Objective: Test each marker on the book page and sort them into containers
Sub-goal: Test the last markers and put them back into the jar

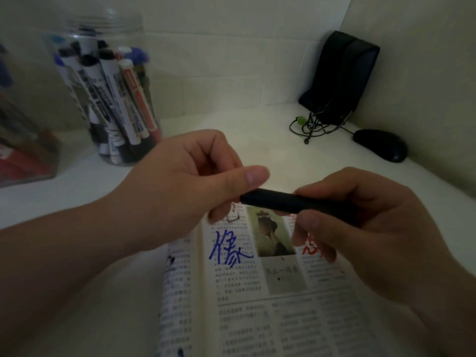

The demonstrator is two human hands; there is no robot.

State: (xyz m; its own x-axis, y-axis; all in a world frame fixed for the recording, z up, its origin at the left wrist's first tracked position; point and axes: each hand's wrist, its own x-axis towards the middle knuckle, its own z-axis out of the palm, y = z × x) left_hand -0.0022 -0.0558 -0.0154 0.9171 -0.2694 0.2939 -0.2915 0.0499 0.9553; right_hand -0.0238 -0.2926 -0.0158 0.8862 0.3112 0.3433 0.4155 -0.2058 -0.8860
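The left hand (180, 181) pinches one end of a dark marker (270, 202) and the right hand (373, 228) clasps its barrel, both grips above the book page (270, 318) (right fingers partly cover a red scribble (306, 249)). A jar of markers (110, 99) stands beyond the left grip and a mouse (381, 145) beyond the right.

I see a clear, glossy plastic jar (116, 24) at upper left, a matt black marker (270, 202) at centre, matt printed paper on the book page (270, 325) below, and a smooth black plastic mouse (380, 145) at right.

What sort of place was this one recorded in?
Most likely a desk in a home or office corner: a white tabletop against tiled walls, with a computer mouse, what looks like a black speaker with tangled cables, and a clear jar of markers.
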